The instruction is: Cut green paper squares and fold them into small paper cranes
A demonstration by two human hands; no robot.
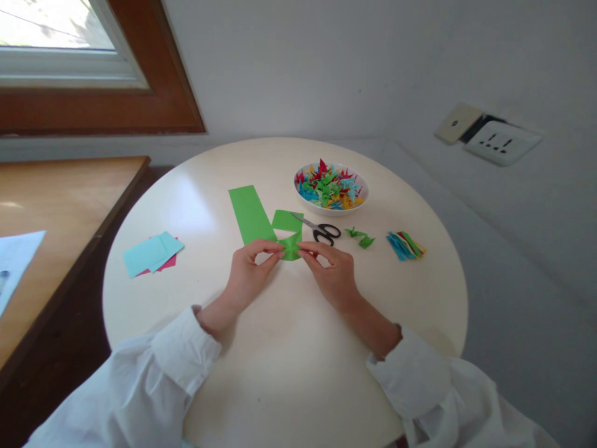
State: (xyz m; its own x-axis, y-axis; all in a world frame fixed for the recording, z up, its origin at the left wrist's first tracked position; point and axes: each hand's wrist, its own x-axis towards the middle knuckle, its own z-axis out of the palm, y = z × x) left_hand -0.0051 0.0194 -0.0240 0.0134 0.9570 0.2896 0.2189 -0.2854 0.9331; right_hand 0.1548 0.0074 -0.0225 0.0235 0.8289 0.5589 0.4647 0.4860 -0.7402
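Note:
Between my two hands is a small creased piece of green paper [291, 247]. My left hand [252, 269] pinches its left edge with thumb and fingertips. On the opposite edge, my right hand [330, 271] pinches it the same way. Just behind it lies a flat green paper piece [286, 220], with the blade tips of black-handled scissors [323, 233] over its right part. A longer green paper strip [250, 214] lies beyond my left hand. Right of the scissors sit small folded green paper pieces [361, 236].
A white bowl [331, 211] of colourful folded paper cranes stands at the back of the round white table [280, 386]. Light blue and pink paper sheets [153, 254] lie at left, a bundle of coloured paper strips [405, 246] at right. A wooden desk [69, 199] adjoins on the left.

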